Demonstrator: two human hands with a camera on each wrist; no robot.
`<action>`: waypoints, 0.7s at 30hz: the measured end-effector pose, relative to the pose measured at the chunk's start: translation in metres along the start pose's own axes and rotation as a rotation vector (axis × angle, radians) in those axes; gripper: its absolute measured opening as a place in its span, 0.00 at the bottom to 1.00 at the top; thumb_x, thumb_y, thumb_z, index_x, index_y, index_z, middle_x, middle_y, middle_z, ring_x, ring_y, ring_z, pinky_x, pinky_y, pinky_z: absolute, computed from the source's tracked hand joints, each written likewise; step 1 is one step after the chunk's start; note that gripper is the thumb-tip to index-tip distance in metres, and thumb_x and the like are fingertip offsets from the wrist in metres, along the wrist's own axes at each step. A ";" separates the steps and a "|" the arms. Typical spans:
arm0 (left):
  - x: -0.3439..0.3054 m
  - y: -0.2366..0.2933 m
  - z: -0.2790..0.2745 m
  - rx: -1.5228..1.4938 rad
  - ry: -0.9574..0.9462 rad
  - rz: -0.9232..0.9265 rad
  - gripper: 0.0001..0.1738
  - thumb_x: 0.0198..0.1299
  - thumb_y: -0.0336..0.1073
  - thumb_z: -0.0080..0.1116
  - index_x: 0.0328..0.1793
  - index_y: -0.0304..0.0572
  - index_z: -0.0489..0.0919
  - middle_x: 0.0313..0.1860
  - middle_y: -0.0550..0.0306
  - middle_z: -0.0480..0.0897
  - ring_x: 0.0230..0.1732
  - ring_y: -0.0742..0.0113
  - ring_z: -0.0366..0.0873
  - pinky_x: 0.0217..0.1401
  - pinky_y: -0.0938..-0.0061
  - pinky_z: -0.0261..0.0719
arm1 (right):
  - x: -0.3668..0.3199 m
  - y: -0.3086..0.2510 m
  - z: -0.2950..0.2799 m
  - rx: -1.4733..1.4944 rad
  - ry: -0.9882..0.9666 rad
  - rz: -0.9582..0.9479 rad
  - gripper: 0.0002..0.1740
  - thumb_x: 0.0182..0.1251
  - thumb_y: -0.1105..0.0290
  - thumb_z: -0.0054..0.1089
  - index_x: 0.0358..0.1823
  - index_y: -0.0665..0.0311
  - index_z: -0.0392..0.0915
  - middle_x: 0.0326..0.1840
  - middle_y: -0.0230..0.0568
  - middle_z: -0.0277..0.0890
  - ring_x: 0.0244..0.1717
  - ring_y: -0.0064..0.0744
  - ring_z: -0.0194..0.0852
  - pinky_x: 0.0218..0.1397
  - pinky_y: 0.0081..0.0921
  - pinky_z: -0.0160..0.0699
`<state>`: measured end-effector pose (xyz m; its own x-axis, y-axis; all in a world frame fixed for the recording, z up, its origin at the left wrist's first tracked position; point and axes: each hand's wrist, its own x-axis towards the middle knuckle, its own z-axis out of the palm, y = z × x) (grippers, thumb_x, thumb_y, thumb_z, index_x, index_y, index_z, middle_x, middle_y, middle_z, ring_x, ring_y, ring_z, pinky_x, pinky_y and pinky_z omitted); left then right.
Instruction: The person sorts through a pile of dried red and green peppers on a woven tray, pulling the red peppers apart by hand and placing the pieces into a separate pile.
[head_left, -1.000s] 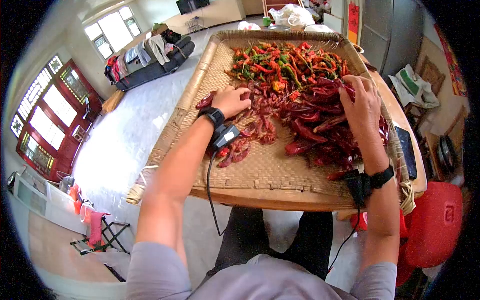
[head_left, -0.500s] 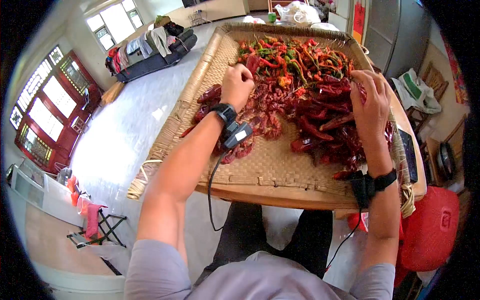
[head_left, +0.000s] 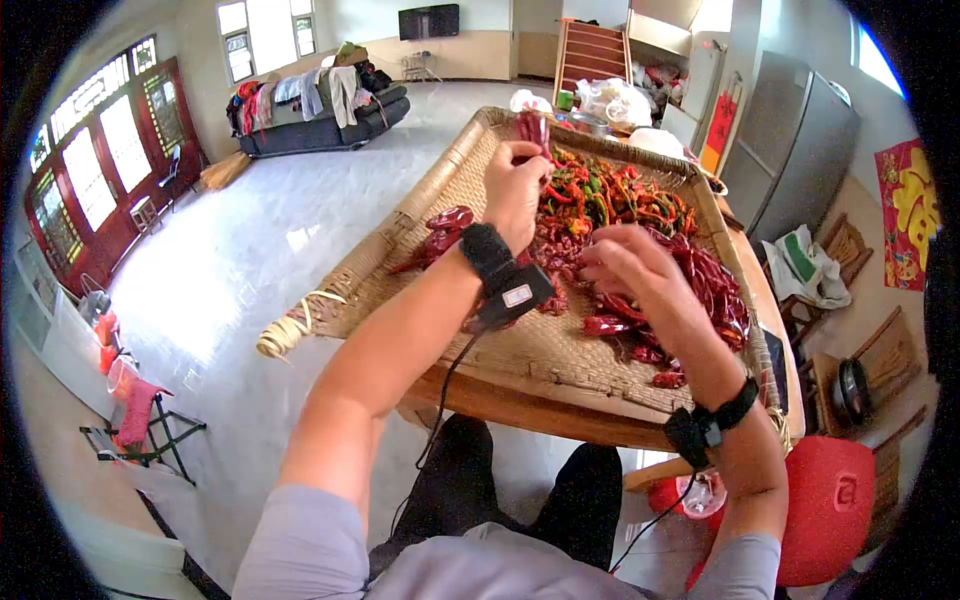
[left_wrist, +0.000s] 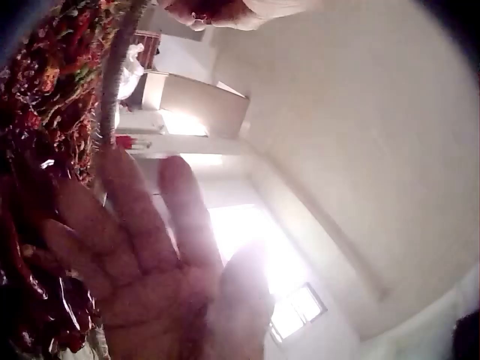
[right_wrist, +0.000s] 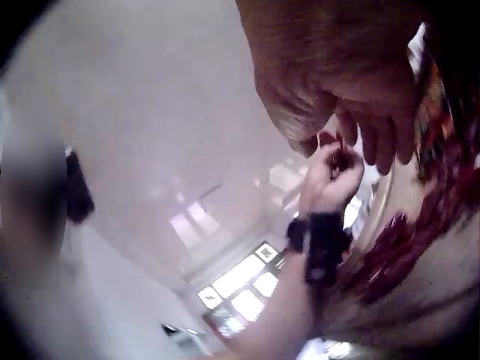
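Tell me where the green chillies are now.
In the head view, the green chillies lie among red ones toward the far side of the woven tray, beyond the right hand.

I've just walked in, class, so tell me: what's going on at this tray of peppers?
A person's left hand grips a dark red pepper, held up over the far part of a woven tray. The right hand hovers, fingers extended, by a heap of dark red peppers, and nothing shows in its grasp. Smaller red and green peppers lie towards the tray's far side.
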<state>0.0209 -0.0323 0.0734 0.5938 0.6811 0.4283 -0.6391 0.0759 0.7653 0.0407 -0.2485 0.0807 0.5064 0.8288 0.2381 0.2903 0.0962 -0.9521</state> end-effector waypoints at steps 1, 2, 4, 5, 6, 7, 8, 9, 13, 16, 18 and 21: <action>0.003 0.002 0.004 0.035 -0.020 0.038 0.12 0.57 0.21 0.59 0.46 0.38 0.72 0.38 0.55 0.80 0.36 0.69 0.79 0.39 0.77 0.79 | 0.002 0.004 0.011 0.112 -0.077 0.113 0.25 0.75 0.53 0.55 0.61 0.66 0.70 0.50 0.38 0.76 0.52 0.26 0.73 0.54 0.26 0.74; 0.002 0.003 0.008 0.027 -0.012 0.041 0.13 0.57 0.21 0.59 0.46 0.38 0.72 0.38 0.54 0.80 0.35 0.69 0.79 0.39 0.77 0.79 | 0.000 0.004 0.026 0.218 -0.125 0.209 0.29 0.74 0.50 0.56 0.63 0.65 0.68 0.52 0.38 0.75 0.53 0.27 0.73 0.54 0.26 0.74; -0.001 0.009 0.017 -0.037 -0.022 0.045 0.14 0.57 0.22 0.60 0.48 0.37 0.71 0.37 0.54 0.79 0.34 0.68 0.79 0.39 0.77 0.79 | -0.005 0.006 0.060 0.381 -0.146 0.251 0.37 0.71 0.47 0.60 0.69 0.64 0.60 0.56 0.38 0.71 0.55 0.29 0.72 0.55 0.28 0.74; -0.002 0.010 0.021 -0.088 0.014 0.037 0.13 0.56 0.21 0.59 0.46 0.37 0.71 0.35 0.55 0.78 0.32 0.70 0.76 0.35 0.77 0.77 | -0.002 0.017 0.076 0.481 -0.043 0.218 0.38 0.69 0.53 0.63 0.70 0.65 0.56 0.56 0.41 0.70 0.55 0.29 0.72 0.57 0.30 0.75; -0.005 0.013 0.026 -0.138 0.053 0.026 0.12 0.56 0.21 0.58 0.45 0.37 0.71 0.32 0.56 0.77 0.29 0.71 0.74 0.32 0.78 0.74 | -0.003 0.019 0.086 0.506 0.004 0.153 0.36 0.69 0.56 0.63 0.68 0.67 0.56 0.55 0.41 0.70 0.54 0.29 0.74 0.56 0.31 0.78; -0.008 0.017 0.027 -0.190 0.091 0.016 0.12 0.55 0.20 0.57 0.44 0.37 0.71 0.30 0.57 0.76 0.26 0.73 0.71 0.29 0.78 0.71 | -0.005 0.019 0.095 0.530 0.051 0.088 0.34 0.69 0.59 0.63 0.67 0.68 0.57 0.53 0.42 0.70 0.52 0.29 0.75 0.54 0.32 0.81; -0.003 0.014 0.020 -0.276 0.072 -0.002 0.12 0.56 0.19 0.55 0.44 0.37 0.70 0.29 0.56 0.75 0.25 0.72 0.71 0.26 0.77 0.71 | -0.007 0.016 0.100 0.519 0.058 0.085 0.32 0.69 0.60 0.62 0.65 0.68 0.57 0.52 0.42 0.71 0.50 0.29 0.76 0.51 0.32 0.83; -0.001 0.013 0.017 -0.320 0.113 -0.025 0.12 0.56 0.19 0.55 0.45 0.37 0.70 0.29 0.56 0.75 0.24 0.72 0.71 0.25 0.76 0.71 | -0.008 0.011 0.104 0.510 0.065 0.082 0.30 0.69 0.60 0.62 0.63 0.69 0.58 0.51 0.41 0.71 0.49 0.29 0.77 0.49 0.32 0.85; 0.016 -0.006 -0.001 -0.100 0.252 0.035 0.09 0.55 0.19 0.56 0.41 0.35 0.72 0.30 0.52 0.77 0.24 0.64 0.73 0.25 0.70 0.74 | 0.000 0.002 0.103 0.379 0.012 0.081 0.26 0.70 0.62 0.60 0.57 0.69 0.59 0.46 0.41 0.71 0.43 0.30 0.79 0.40 0.31 0.88; 0.010 -0.012 -0.010 0.881 0.236 0.746 0.04 0.51 0.19 0.58 0.32 0.34 0.76 0.34 0.44 0.78 0.32 0.50 0.78 0.34 0.57 0.79 | -0.006 -0.008 0.105 0.310 -0.042 0.106 0.16 0.71 0.66 0.56 0.53 0.66 0.64 0.41 0.40 0.75 0.39 0.32 0.80 0.42 0.34 0.86; -0.008 0.002 -0.003 1.234 0.025 0.828 0.07 0.51 0.17 0.54 0.33 0.36 0.78 0.35 0.43 0.78 0.41 0.47 0.77 0.44 0.55 0.78 | -0.009 -0.014 0.106 0.262 -0.073 0.153 0.15 0.72 0.67 0.55 0.53 0.66 0.65 0.41 0.41 0.77 0.39 0.33 0.81 0.43 0.34 0.87; -0.025 0.031 -0.006 1.397 -0.201 0.963 0.08 0.52 0.16 0.52 0.37 0.32 0.77 0.34 0.43 0.77 0.41 0.48 0.78 0.43 0.55 0.79 | -0.010 0.007 0.110 0.515 -0.174 0.200 0.18 0.70 0.64 0.57 0.53 0.67 0.66 0.42 0.39 0.74 0.40 0.32 0.80 0.42 0.35 0.85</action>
<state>-0.0170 -0.0426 0.0832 0.3962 -0.0076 0.9181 0.0408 -0.9988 -0.0258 -0.0513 -0.1955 0.0507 0.3574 0.9326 0.0508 -0.2514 0.1484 -0.9564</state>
